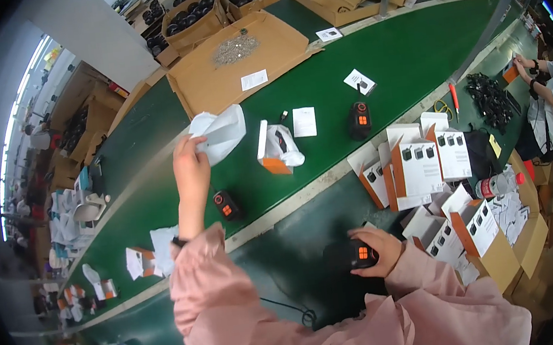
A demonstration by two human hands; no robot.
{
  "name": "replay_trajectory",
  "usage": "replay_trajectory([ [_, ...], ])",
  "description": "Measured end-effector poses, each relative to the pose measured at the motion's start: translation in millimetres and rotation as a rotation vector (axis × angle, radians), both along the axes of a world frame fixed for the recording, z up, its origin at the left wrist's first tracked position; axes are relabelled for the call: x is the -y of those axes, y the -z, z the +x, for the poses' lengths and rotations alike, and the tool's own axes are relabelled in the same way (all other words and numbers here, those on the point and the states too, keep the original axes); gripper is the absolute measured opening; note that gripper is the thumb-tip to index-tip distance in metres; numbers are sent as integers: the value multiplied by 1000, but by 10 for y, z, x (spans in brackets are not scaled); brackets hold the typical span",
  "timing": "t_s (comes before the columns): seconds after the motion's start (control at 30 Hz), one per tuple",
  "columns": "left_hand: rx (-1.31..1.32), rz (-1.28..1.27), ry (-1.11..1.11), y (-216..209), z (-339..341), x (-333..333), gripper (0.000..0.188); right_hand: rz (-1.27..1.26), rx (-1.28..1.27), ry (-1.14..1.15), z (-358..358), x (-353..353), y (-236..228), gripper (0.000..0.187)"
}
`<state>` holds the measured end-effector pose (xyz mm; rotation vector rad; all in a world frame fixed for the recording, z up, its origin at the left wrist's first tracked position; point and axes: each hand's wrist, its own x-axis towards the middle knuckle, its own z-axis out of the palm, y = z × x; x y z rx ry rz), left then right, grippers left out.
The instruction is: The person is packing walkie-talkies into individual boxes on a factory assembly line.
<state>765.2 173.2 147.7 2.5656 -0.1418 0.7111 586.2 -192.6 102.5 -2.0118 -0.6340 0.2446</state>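
Note:
My left hand [192, 173] reaches over the green conveyor belt, fingers pinched on the edge of a thin white bag [221, 135]. Low over the dark green bench, my right hand [380, 252] grips a black handheld device [344, 255] with orange buttons from its right side. A similar black device [226, 206] lies on the belt by my left wrist, and another [359, 120] sits farther right. Between them is an open white-and-orange box [278, 165] with a white wrapping and a dark cable inside. A white leaflet [304, 122] lies beside that box.
Folded-open product boxes [417, 161] crowd the bench at right, near a carton of papers [533, 240] and a bottle [497, 185]. A shallow cardboard tray [196, 80] holds small metal pieces. A co-worker [552, 100] handles something at far right.

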Motion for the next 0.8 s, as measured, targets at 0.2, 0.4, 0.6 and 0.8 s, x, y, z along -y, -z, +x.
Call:
replay_trajectory([
  [0.2,-494,-186,353,-348,-1408,391,45,-204,279,-363,25,-443,-822,49],
  [0.4,-1068,-750,587,-263,-2163,369,44,-556,289,-556,-311,-816,-449,49],
  [0.6,-401,111,459,-389,-2619,385,44,-665,161,-688,-670,-785,-426,57],
  [0.8,-832,60,858,9,-2772,635,45,-706,140,-740,-877,-769,-455,53],
])
